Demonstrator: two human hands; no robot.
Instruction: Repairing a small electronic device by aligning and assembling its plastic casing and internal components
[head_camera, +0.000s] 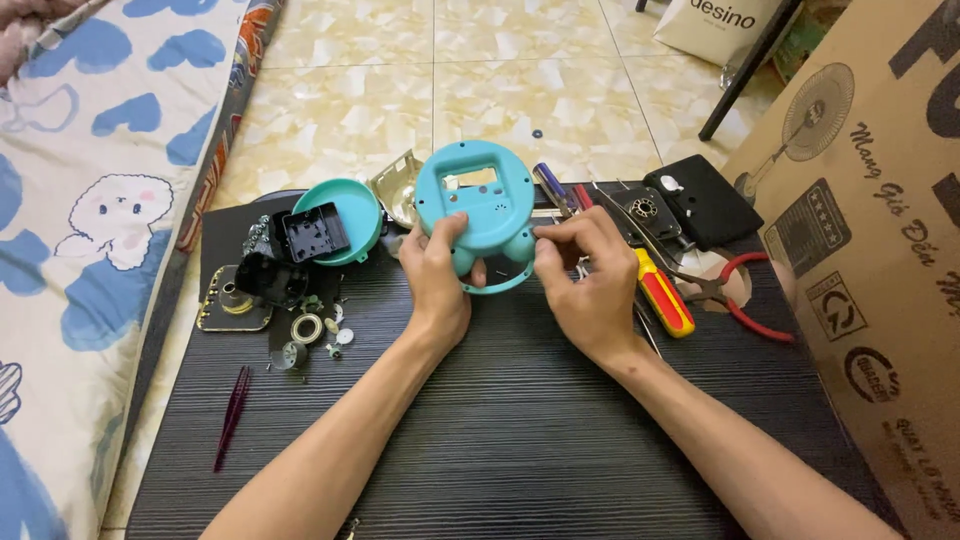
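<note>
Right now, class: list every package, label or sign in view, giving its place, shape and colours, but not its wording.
Cardboard box: right edge, large, brown, black printed fan drawing, symbols and lettering.
Bag: top right on the floor, off-white, dark lettering.
No screens are visible.

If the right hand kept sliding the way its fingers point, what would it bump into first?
The right hand points left, its fingertips already at the teal plastic shell. It would probably meet that shell first, with the left hand just beyond.
</note>
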